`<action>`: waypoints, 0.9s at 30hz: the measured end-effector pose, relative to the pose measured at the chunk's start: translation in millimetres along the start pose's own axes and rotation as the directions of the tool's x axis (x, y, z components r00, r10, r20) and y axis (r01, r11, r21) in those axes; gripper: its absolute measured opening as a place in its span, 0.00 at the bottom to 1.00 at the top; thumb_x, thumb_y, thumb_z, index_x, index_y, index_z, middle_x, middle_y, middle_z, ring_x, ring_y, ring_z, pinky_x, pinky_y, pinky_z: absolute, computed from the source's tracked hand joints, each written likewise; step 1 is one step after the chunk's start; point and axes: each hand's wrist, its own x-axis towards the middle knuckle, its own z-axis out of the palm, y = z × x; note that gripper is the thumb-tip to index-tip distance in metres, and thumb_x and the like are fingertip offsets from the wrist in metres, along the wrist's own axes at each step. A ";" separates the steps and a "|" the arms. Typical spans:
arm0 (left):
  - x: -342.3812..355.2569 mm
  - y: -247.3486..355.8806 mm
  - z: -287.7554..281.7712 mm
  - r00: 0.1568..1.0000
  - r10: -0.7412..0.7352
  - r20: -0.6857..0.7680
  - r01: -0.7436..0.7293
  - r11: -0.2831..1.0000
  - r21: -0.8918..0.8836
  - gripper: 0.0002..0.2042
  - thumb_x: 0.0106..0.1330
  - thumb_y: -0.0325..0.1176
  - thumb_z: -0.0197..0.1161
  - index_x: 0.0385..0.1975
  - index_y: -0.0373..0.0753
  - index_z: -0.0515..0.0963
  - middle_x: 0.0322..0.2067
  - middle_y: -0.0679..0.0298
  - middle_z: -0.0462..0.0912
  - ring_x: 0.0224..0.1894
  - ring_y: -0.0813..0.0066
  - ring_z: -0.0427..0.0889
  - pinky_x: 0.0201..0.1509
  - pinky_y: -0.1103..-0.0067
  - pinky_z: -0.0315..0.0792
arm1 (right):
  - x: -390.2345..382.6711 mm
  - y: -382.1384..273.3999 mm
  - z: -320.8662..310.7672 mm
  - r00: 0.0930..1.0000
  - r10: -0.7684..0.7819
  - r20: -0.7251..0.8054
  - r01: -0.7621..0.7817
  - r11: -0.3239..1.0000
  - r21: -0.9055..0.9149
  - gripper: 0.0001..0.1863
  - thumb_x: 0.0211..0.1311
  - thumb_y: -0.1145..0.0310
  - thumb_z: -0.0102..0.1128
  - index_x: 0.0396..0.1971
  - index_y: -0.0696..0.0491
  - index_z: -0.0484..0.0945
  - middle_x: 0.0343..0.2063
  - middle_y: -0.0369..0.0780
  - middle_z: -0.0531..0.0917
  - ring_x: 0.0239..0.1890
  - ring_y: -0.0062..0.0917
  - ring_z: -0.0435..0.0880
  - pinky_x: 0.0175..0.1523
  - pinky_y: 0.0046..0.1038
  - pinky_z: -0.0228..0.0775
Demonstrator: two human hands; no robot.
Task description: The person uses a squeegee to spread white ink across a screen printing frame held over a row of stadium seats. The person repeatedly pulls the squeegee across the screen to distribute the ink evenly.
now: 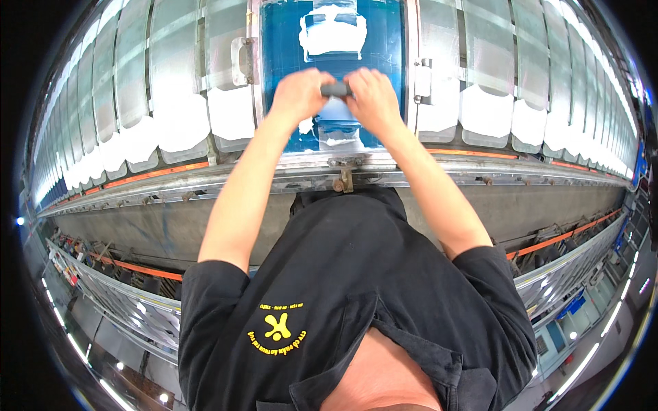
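Note:
Both hands grip a dark grey squeegee [335, 90] held across a blue printing screen [282, 38] in a metal frame. My left hand [300, 96] has its fingers wrapped round the left end, and my right hand [370, 97] holds the right end. Thick white paste [330, 35] lies on the screen beyond my hands, with more smears near its close edge. The squeegee's lower part is blurred and partly hidden by my hands.
Long rows of pallets with white pieces [179, 120] run to either side. A metal rail [260, 175] with a small clamp [345, 179] lies between the screen and my body. Another long rack with orange bars [137, 267] stands behind me, on both sides.

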 end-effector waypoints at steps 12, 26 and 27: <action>27.7 4.0 -34.9 0.986 -0.106 0.125 0.120 0.987 -0.106 0.13 0.59 0.41 0.76 0.42 0.46 0.89 0.35 0.53 0.90 0.40 0.48 0.89 0.44 0.61 0.81 | 37.1 18.9 -13.8 0.999 -0.011 0.048 0.006 0.995 0.104 0.15 0.54 0.67 0.77 0.40 0.52 0.82 0.37 0.43 0.86 0.44 0.46 0.86 0.50 0.45 0.76; -18.1 26.1 -43.4 0.976 -0.058 0.209 0.091 0.984 -0.152 0.17 0.58 0.40 0.78 0.46 0.42 0.89 0.37 0.50 0.91 0.43 0.48 0.90 0.49 0.62 0.81 | -22.6 75.3 -42.4 0.865 0.442 -0.236 -0.349 0.869 0.351 0.25 0.65 0.50 0.78 0.50 0.56 0.87 0.48 0.47 0.88 0.54 0.42 0.87 0.61 0.39 0.77; -7.9 34.9 -54.2 0.965 -0.083 0.248 0.112 0.988 -0.104 0.18 0.59 0.38 0.77 0.49 0.41 0.89 0.41 0.50 0.91 0.45 0.49 0.90 0.52 0.64 0.82 | -24.3 103.8 -42.5 0.799 0.488 -0.351 -0.415 0.870 0.267 0.24 0.67 0.51 0.76 0.50 0.56 0.87 0.48 0.49 0.88 0.52 0.43 0.87 0.60 0.39 0.77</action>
